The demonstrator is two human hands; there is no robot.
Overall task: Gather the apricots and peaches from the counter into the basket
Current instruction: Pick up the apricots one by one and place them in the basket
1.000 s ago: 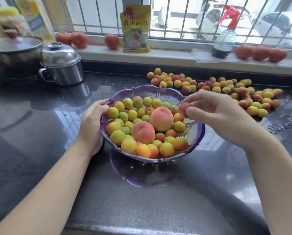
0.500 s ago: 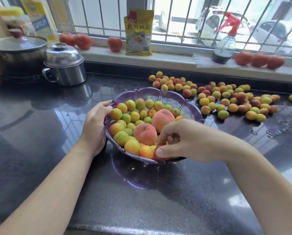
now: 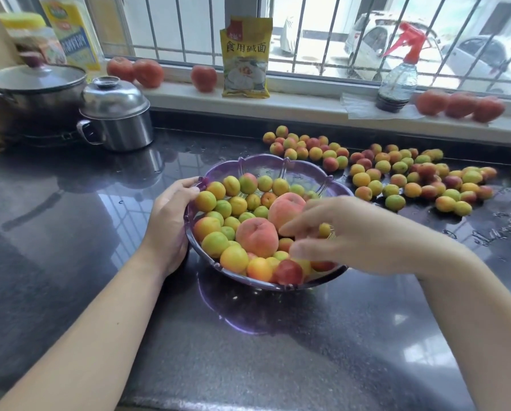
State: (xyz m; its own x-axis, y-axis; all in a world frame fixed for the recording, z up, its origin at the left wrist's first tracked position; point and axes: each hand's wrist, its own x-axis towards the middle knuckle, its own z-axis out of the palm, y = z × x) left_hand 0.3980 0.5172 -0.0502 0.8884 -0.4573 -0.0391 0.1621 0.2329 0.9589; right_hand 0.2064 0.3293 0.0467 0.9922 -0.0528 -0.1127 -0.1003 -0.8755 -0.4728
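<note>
Head view: purple basket (image 3: 304,170) part-filled with fruit on a dark counter (image 3: 70,232).

The yellow packet (image 3: 246,59) on the sill reads 食用碱面. The basket is translucent plastic with a scalloped rim, holding small yellow-green and red apricots and two larger fuzzy pink peaches (image 3: 257,241). The left hand (image 3: 171,223) grips the basket's left rim, fingers curled over it. The right hand (image 3: 346,235), blurred, hovers over the fruit, fingers loosely spread, holding nothing visible. Loose apricots (image 3: 396,176) lie on the polished, speckled counter behind and right of the basket.
</note>
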